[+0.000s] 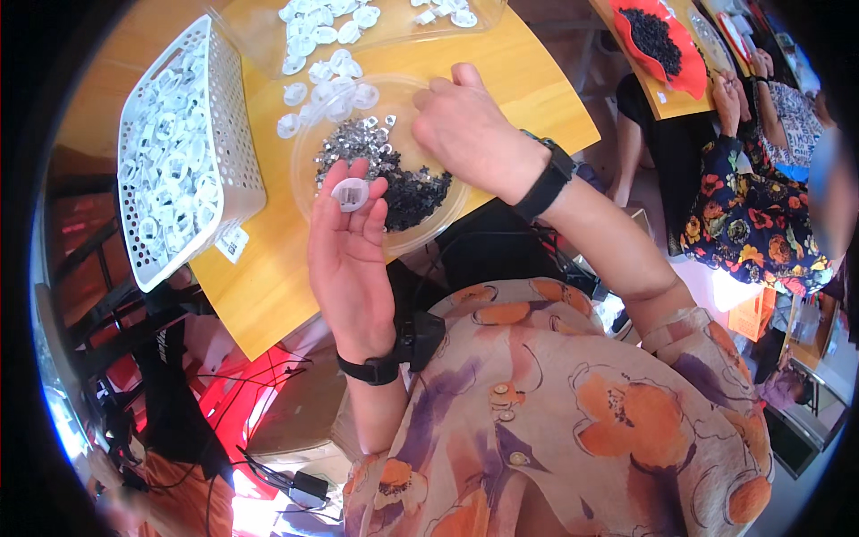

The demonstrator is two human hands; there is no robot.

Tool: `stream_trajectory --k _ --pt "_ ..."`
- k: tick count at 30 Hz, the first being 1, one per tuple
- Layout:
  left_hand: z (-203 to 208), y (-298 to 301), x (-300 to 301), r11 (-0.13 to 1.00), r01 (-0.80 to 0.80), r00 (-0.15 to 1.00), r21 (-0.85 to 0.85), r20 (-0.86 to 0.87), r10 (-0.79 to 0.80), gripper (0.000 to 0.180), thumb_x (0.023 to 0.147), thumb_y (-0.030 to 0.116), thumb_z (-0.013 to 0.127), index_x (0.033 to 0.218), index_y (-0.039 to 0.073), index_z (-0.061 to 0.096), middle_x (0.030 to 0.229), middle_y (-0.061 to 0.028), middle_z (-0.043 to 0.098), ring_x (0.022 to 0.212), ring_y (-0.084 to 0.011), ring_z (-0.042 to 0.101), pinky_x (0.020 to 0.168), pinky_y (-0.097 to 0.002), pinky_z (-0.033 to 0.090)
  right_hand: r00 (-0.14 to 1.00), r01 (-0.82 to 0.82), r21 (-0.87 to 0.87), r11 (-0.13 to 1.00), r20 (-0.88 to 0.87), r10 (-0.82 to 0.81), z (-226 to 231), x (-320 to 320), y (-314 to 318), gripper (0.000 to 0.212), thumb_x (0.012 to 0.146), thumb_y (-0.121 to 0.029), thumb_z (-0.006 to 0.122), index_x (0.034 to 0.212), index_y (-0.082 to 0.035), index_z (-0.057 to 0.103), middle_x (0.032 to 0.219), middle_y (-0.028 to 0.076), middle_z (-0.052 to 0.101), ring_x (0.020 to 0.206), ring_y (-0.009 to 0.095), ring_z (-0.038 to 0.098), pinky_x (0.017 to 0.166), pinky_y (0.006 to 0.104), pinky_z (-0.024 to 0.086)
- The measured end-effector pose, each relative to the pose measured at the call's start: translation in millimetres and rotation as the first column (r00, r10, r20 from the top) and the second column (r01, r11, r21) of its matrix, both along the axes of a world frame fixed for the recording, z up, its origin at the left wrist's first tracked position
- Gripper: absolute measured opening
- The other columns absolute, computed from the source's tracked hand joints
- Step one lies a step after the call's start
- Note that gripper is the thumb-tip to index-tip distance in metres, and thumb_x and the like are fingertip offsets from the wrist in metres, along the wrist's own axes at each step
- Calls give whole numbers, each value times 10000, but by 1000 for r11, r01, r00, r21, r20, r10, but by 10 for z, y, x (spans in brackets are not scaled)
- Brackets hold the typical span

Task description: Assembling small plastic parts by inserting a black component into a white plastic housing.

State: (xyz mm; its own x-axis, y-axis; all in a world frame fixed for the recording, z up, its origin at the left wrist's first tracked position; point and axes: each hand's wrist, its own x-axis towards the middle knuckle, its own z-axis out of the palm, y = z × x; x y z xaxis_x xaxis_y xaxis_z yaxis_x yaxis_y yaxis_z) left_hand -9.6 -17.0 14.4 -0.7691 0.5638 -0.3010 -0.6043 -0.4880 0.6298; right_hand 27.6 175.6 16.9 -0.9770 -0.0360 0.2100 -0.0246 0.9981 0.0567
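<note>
Hands apart: upturned left hand (352, 268) holds white oval plastic piece (350, 194) fingertip-high, presumably for visibility. Right hand (470, 127) curls at clear round plastic bowl's (391, 98) two o'clock; I cannot tell its grip.

A yellow wooden table (541, 107) is being brightly lit; farther right, a second table (671, 106) is being seen.

Round clear plastic bowl (410, 148): wide-rimmed, upright, at 11 o'clock from the view's centre; two touching heaps lie inside.
Small white oval plastic piece (350, 195): one, greyish squarish middle; rests on the fingers of the upturned left hand (355, 259), over the bowl's 8 o'clock.
Small shiny silver bits (358, 139): loosely heaped toward 11 o'clock.
Small matte black bits (420, 197): heaped toward 4 o'clock, single shapes indistinct.
</note>
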Motion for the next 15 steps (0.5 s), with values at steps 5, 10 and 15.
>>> stream_trajectory --k 5,10,15 --pt "-17 -2 -4 1000 10 1000 4 -25 -10 418 993 178 429 1353 -32 403 1327 -187 488 1119 -235 572 929 -296 500 990 99 -179 979 -83 -115 106 -49 104 103 773 -118 605 705 -109 680 740 46 572 815 219 579 803 386 325" --pt "-30 -20 -10 1000 4 1000 -8 -25 -5 416 994 181 427 1349 -34 404 1322 -190 490 1117 -235 570 929 -299 500 990 86 -150 985 -101 -101 96 -5 169 119 767 -107 587 695 -104 681 742 63 603 798 228 600 806 400 338" --pt "-45 -16 -26 1000 2 1000 0 -28 -2 410 996 183 424 1342 -37 409 1318 -192 492 1117 -239 569 929 -301 501 994 13 -54 998 -109 -19 -10 -15 103 137 742 -113 570 671 -106 686 723 69 630 776 230 612 819 404 354"
